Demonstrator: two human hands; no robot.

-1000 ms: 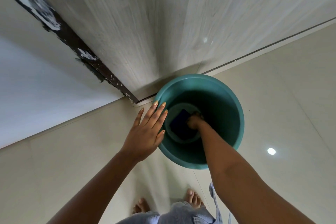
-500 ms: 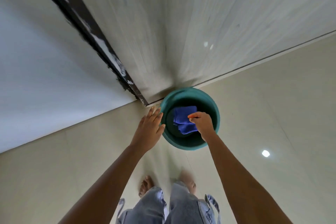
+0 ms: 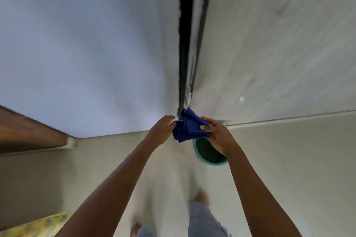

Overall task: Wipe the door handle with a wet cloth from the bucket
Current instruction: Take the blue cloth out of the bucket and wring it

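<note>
A blue cloth hangs crumpled in the air between my two hands, above and left of the teal bucket. My right hand grips its right side with thumb and fingers. My left hand pinches its left edge. The bucket stands on the floor at the foot of the pale wood-grain door, partly hidden by my right wrist. No door handle is in view. The picture is blurred by motion.
A dark door frame runs up the middle, with a white wall to its left. A brown wooden edge juts in at the left. Something yellow lies at the bottom left. My bare feet and jeans show below.
My right hand has lifted the cloth out of the bucket. My left hand left the bucket rim and took the cloth's left edge. The view has risen and swung left.
</note>
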